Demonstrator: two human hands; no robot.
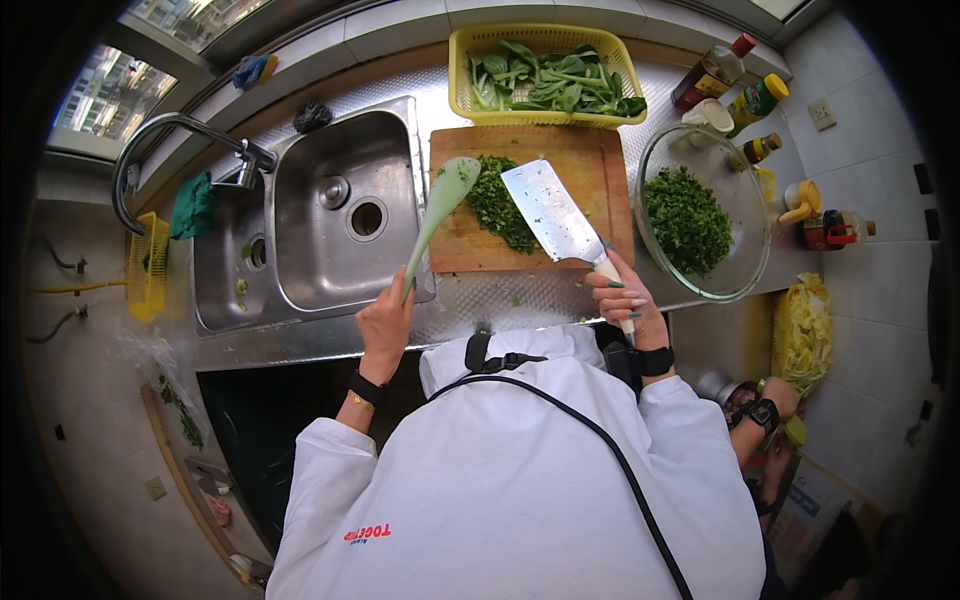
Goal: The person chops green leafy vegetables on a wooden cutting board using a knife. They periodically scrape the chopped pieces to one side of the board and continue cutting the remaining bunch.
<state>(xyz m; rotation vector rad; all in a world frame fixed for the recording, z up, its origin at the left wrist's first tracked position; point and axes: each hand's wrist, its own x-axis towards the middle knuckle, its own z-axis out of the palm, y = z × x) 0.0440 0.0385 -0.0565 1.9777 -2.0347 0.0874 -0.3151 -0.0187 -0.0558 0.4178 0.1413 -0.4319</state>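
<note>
My left hand [385,330] grips the handle of a pale green spatula or spoon [444,196], its head over the left edge of a wooden cutting board [600,157]. Bits of green stick to that head. In my right hand [628,296] is the light handle of a cleaver [551,214], whose broad blade, flecked with green, is over the board. Chopped leafy greens [495,202] lie in a heap between the two tools. Right of the board, a clear glass bowl [759,259] holds more chopped greens [686,221].
Behind the board is a yellow plastic basket [551,118] of leafy greens. A double steel sink [307,262] with a faucet [180,120] lies left. Bottles [711,73] line the right side. At lower right, another person's arms [757,427] are near a basket of yellowish leaves [804,337].
</note>
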